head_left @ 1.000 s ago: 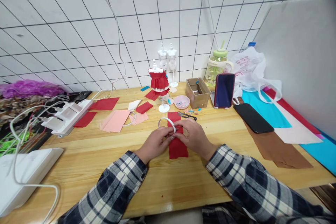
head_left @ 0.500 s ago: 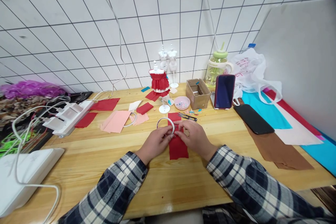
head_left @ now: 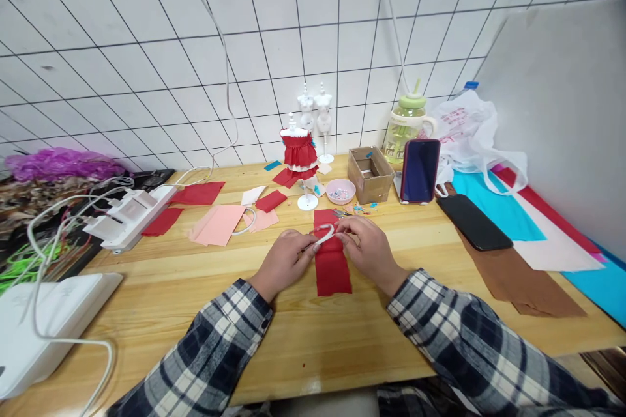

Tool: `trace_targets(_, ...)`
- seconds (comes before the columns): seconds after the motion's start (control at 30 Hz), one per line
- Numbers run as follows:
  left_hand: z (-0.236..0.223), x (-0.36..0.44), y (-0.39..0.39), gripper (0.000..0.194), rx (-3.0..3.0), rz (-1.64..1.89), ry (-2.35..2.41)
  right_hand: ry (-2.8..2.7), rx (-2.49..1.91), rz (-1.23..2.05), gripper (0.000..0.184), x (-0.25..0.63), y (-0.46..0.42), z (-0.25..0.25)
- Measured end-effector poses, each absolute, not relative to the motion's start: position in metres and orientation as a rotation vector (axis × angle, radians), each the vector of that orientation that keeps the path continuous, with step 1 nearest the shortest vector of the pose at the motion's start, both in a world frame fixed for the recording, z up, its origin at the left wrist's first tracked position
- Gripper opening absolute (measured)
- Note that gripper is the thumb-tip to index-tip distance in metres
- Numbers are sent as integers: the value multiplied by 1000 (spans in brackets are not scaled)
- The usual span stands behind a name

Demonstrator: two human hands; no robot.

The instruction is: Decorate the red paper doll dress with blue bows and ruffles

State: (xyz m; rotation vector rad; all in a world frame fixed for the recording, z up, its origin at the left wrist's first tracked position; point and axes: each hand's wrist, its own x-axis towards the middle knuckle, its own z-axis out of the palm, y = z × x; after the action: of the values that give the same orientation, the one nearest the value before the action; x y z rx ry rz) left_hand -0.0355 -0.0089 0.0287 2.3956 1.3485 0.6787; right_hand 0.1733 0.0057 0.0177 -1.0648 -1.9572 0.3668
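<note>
Both my hands meet over a red paper strip (head_left: 331,266) lying on the wooden table (head_left: 313,339). My left hand (head_left: 282,260) and my right hand (head_left: 369,249) are closed, pinching a white tape roll (head_left: 324,234) between them just above the strip's far end. The roll is tilted and partly hidden by my fingers. Small scissors (head_left: 342,214) lie just beyond my right hand. A little mannequin in a red ruffled dress (head_left: 298,153) stands behind the strip.
Pink paper (head_left: 218,223) and red sheets (head_left: 198,193) lie to the left, near a white power strip (head_left: 130,212). A pink dish (head_left: 340,191), cardboard box (head_left: 369,172), upright phone (head_left: 418,171), flat black phone (head_left: 473,221) and coloured sheets (head_left: 533,267) sit to the right.
The tape roll stood upright as a full ring above my fingers; now it is tipped over and lower, pinched between both hands, which have shifted slightly away from me.
</note>
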Motion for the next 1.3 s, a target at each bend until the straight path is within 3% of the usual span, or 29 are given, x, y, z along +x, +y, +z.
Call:
trace_targets(0.57, 28, -38, -7, 26, 2197, 910, 1520, -2106, -994, 260, 15, 162, -5, 24)
trace_targets(0.8, 35, -79, 11, 30, 1850, 1381, 1962, -1948, -998, 411, 12, 169, -1, 23)
trace_targets(1.03, 29, -114, 27, 34, 2356, 631, 2303, -1874, -971, 927, 11, 178, 15, 7)
trace_targets(1.17, 31, -92, 17, 41, 2310, 748, 2414, -1895, -939, 1034, 11, 176, 15, 3)
trace_targets(1.3, 33, -65, 6, 33, 2310, 903, 1766, -1916, -932, 1052, 11, 176, 15, 4)
